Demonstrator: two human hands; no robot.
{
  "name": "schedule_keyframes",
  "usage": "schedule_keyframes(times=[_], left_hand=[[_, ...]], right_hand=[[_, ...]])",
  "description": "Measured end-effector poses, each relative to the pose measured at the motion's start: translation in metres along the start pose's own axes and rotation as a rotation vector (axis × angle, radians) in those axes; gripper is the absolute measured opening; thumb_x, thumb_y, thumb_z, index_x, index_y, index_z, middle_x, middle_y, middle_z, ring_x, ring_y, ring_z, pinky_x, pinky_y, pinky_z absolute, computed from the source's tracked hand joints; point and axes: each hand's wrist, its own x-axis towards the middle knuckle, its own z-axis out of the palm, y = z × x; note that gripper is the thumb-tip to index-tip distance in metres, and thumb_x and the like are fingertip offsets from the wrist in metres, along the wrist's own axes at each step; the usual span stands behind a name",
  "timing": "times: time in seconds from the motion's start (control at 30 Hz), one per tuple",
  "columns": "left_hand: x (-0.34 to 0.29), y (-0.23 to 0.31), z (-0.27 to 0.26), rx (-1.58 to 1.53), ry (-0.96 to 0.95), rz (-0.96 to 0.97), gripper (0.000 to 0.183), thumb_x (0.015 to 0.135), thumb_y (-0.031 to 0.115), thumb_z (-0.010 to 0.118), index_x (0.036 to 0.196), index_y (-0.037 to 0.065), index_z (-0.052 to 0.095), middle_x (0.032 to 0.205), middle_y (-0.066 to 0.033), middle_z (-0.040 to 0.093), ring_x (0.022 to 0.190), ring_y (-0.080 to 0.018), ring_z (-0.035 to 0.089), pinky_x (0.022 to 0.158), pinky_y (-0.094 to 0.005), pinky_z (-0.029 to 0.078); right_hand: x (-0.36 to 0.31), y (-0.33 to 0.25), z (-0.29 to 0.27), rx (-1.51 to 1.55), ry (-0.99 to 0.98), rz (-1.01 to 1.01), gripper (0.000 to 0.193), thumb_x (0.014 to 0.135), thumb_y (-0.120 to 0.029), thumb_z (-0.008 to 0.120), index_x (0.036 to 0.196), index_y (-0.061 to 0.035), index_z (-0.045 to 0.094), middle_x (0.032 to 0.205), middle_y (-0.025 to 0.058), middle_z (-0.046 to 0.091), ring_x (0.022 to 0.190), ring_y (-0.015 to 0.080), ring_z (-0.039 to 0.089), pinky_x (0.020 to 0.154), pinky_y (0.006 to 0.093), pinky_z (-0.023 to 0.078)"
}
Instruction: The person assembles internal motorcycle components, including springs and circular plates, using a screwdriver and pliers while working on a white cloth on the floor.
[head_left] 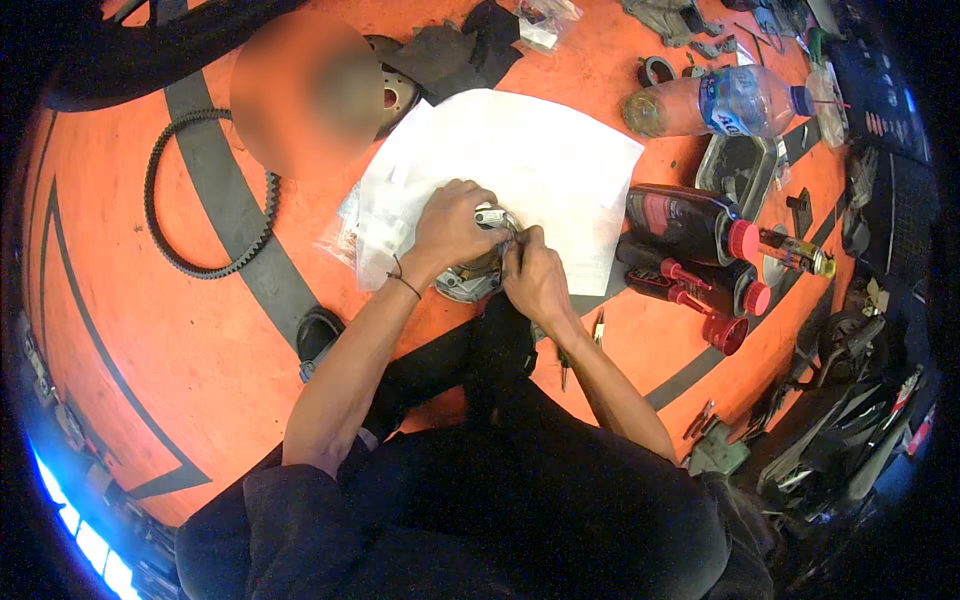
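Note:
Both my hands work close together over the near edge of a white sheet [570, 150]. My left hand [455, 228] is closed on a small silvery metal part [490, 216], its fingers wrapped over the top. Just to the right, my right hand [538, 275] is closed in a pinch at the same part's right side. What its fingertips hold is hidden. Below my left hand, a larger round metal piece [468, 284] shows partly between my wrists; whether the small part is joined to it I cannot tell.
A toothed black belt [158, 190] lies on the orange floor [110, 300] at left. On the right are a clear plastic bottle [735, 103], black bottles [685, 222] with red caps, and a dark tray [738, 170]. A dark cloth [455, 55] lies beyond the sheet.

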Motion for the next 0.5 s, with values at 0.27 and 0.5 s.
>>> schedule_keyframes(times=[0.27,0.5], left_hand=[[0.01,0.017,0.015,0.035,-0.263,0.226,0.037,0.062,0.028,0.08,0.091,0.006,0.074,0.094,-0.0097,0.068,0.099,-0.0281,0.061,0.091,-0.0401,0.046],[0.011,0.022,0.021,0.088,-0.297,0.235,0.043,0.062,0.028,0.08,0.094,0.002,0.069,0.094,-0.0124,0.064,0.097,-0.0307,0.061,0.089,-0.0417,0.051]], right_hand=[[-0.03,0.017,-0.002,0.038,0.004,0.248,0.031,0.101,-0.021,0.049,0.1,0.008,0.06,0.086,0.034,0.065,0.088,0.0514,0.063,0.074,0.054,0.048],[-0.031,0.03,0.012,0.366,0.092,0.389,0.035,0.099,-0.025,0.05,0.102,0.0085,0.059,0.092,0.0339,0.065,0.092,0.0509,0.063,0.082,0.0511,0.048]])
